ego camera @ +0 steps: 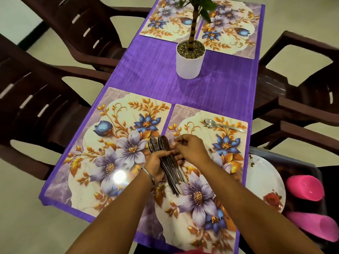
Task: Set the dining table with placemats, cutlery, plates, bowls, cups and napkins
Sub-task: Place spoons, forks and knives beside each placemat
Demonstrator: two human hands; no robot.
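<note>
Near-left floral placemat bare, no cutlery yet. My left hand fingers curled round the spoon bundle, held over the seam between the two near mats. My right hand pinches at one spoon in the bundle. Best peel off just one, keep the rest clamped. One spoon already lies on the near-right placemat. Plate and pink cups wait far right.

- A home dining room: a narrow table under a purple cloth fills the middle of the frame.
- Dark brown plastic armchairs stand along the left and right sides.
- Floral placemats lie in pairs at the near and far ends.
- A potted plant stands at upper centre, over a pale tiled floor.
</note>
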